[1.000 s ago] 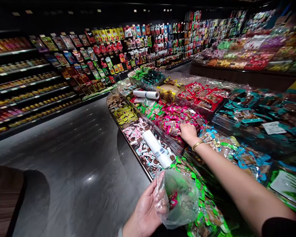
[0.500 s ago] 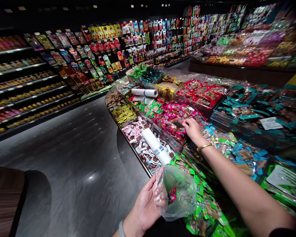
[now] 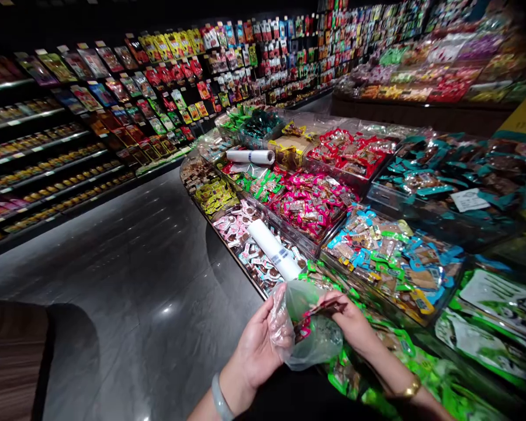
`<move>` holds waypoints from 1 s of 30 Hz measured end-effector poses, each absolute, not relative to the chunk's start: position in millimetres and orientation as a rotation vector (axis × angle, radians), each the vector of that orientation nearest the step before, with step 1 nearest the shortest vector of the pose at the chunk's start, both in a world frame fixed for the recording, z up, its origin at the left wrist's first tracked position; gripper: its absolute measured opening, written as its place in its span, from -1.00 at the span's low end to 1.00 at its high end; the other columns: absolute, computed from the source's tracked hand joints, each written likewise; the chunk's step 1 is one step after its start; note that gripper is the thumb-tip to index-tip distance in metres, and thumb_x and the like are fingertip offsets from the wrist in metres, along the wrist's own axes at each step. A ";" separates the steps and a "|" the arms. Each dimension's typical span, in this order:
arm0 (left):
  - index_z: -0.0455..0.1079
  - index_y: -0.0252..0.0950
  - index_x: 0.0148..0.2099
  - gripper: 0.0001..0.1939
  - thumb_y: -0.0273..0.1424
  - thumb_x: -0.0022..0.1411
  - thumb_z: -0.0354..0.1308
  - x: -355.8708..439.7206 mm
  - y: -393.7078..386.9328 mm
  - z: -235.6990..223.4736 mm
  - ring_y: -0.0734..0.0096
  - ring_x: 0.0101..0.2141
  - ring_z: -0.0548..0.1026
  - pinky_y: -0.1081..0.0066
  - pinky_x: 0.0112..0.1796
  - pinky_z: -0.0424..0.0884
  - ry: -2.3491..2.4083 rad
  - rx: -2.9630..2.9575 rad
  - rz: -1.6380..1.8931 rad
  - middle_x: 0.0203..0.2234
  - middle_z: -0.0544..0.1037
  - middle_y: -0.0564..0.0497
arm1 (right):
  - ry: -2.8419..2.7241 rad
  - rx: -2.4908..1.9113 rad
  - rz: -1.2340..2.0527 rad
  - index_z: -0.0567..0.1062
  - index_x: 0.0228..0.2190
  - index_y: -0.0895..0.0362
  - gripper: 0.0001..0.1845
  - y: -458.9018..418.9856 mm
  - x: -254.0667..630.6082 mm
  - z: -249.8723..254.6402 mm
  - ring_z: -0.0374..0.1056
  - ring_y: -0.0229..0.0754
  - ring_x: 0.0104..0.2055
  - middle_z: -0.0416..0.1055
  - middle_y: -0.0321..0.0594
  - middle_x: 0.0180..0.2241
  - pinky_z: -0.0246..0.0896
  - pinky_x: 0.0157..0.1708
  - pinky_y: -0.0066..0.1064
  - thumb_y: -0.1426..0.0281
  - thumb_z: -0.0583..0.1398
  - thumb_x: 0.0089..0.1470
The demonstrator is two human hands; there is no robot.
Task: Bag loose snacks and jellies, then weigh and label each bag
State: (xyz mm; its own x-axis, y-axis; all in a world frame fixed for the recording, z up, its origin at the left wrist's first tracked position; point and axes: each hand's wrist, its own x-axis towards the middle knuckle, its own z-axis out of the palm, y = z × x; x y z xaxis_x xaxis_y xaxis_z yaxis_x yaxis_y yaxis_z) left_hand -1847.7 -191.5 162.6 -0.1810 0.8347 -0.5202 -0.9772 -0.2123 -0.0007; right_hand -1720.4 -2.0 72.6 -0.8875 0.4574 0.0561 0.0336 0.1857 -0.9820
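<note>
My left hand (image 3: 259, 345) holds a clear plastic bag (image 3: 319, 351), its fingers inside the near side of the mouth so that it gapes. A few pink-red snack packets (image 3: 303, 328) lie in the bag. Over the bag's right rim, my right hand (image 3: 348, 318) pinches a small dark-red snack packet (image 3: 331, 306). Just beyond the bag stretches a bin of green-wrapped snacks (image 3: 346, 374), partly covered by my hands. The bin of pink-wrapped snacks (image 3: 311, 202) is farther off, past a white roll of plastic bags (image 3: 274, 250).
Another bag roll (image 3: 251, 156) lies farther back. Bins of blue-wrapped (image 3: 390, 251), red-wrapped (image 3: 350, 152) and teal-wrapped snacks (image 3: 442, 175) fill the display to the right. Grey floor (image 3: 149, 280) runs along its left, with stocked shelves (image 3: 39, 152) beyond and a wooden edge (image 3: 13, 356) at lower left.
My right hand has come back from the pink-wrapped snacks to the bag's mouth, now with a packet in its fingers. The left hand still holds the bag; the view has shifted slightly.
</note>
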 end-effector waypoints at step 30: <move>0.27 -0.09 0.34 -0.57 -0.29 0.51 -0.11 -1829.3 -231.4 193.3 0.57 -0.65 0.11 0.58 -0.59 0.13 0.697 -0.399 1.888 -0.63 0.03 0.21 | -2.670 -0.006 0.678 0.60 -0.20 0.03 -0.71 1.5 -1660.5 86.6 0.43 0.01 -0.12 0.59 -0.12 -0.25 0.28 0.07 -0.04 0.46 0.10 0.16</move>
State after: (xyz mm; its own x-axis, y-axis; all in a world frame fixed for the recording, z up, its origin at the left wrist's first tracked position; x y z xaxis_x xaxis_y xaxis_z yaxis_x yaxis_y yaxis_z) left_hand -1829.3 -231.4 193.3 -0.4077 0.7190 -0.5629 -0.9123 -0.2942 0.2850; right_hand -1660.5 1.5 86.6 -0.9262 0.0968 0.3643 -0.0887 0.8834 -0.4602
